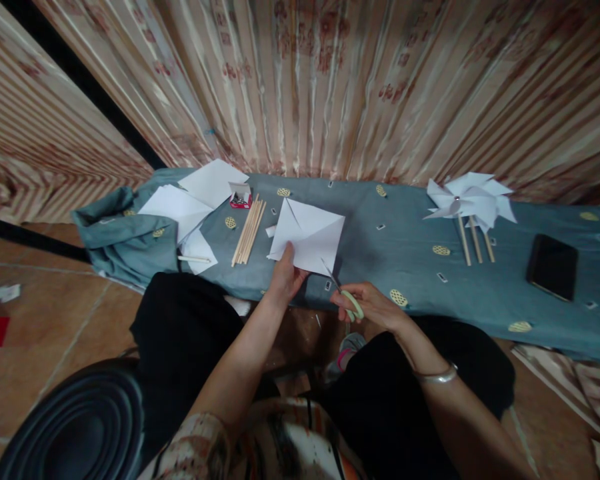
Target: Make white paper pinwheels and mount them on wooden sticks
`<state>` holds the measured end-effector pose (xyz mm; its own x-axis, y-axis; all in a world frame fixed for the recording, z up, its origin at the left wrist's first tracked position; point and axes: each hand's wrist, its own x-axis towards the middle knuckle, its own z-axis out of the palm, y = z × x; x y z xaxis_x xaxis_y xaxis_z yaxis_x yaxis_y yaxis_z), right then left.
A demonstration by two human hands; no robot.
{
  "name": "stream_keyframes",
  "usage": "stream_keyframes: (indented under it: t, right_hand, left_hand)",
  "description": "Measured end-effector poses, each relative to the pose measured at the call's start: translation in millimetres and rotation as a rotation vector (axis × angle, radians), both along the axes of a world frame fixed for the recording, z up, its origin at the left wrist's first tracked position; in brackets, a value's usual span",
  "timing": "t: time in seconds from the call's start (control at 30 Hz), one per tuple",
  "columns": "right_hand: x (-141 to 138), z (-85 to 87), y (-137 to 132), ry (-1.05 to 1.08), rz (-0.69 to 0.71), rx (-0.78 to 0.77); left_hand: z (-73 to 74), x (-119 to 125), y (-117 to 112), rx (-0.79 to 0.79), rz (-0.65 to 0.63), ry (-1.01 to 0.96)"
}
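Observation:
A square white sheet of paper [310,230] with diagonal creases is held up over the cloth. My left hand [286,277] pinches its near left edge, thumb on top. One slit runs in from its far left corner. In my right hand [367,303] is a pair of scissors [353,303] with pale green handles. Their blades reach the paper's near right corner; how far apart they are is hard to make out. Left of the paper lie several thin wooden sticks [249,233] side by side.
A small red box of pins [241,195] stands behind the sticks. More white paper [177,210] and a white pen [195,259] lie at the left. White paper pinwheels [473,197] on sticks and a black phone [553,267] rest on the grey-green cloth [405,260] at the right.

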<state>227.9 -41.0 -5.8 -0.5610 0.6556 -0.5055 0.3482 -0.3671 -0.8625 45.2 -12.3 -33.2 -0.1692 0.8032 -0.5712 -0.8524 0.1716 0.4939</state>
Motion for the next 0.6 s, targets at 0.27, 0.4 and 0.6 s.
stream_keyframes:
  t: [0.27, 0.4, 0.6]
  right_hand:
    - [-0.4, -0.2, 0.5, 0.01, -0.006, -0.028]
    - [-0.1, -1.3, 0.1, 0.01, -0.018, -0.039]
    - [-1.6, -3.1, 1.0, -0.001, -0.031, -0.031]
  left_hand:
    - [5.7, 0.8, 0.5, -0.025, 0.041, -0.045]
    - [5.8, 1.1, 0.3, -0.027, 0.041, -0.04]
    - [1.2, 0.4, -0.9, -0.03, 0.002, -0.024]
